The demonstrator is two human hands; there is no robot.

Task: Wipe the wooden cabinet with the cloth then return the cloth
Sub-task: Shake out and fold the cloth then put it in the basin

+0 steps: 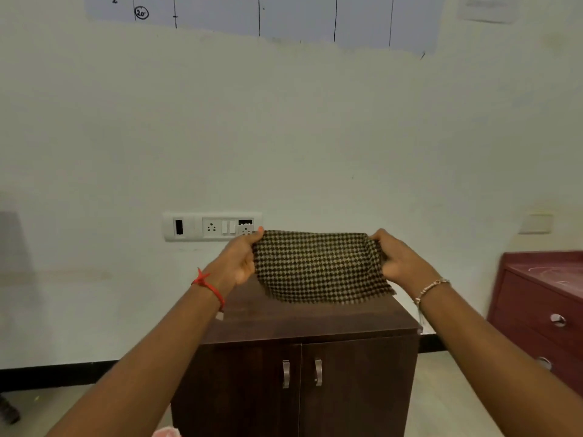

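The checked cloth (pixel 320 266) is held stretched in the air above the dark wooden cabinet (pixel 296 367); its left edge is pinched by the curled fingers of the left hand (pixel 241 260), its right edge gripped by the right hand (pixel 396 258); a maroon drawer unit (pixel 542 310) is seen at right

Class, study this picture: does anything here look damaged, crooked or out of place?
The wall chart has a ragged, slanting lower edge, as if torn. The cloth, held between the left hand and right hand above the cabinet, has a frayed hem.
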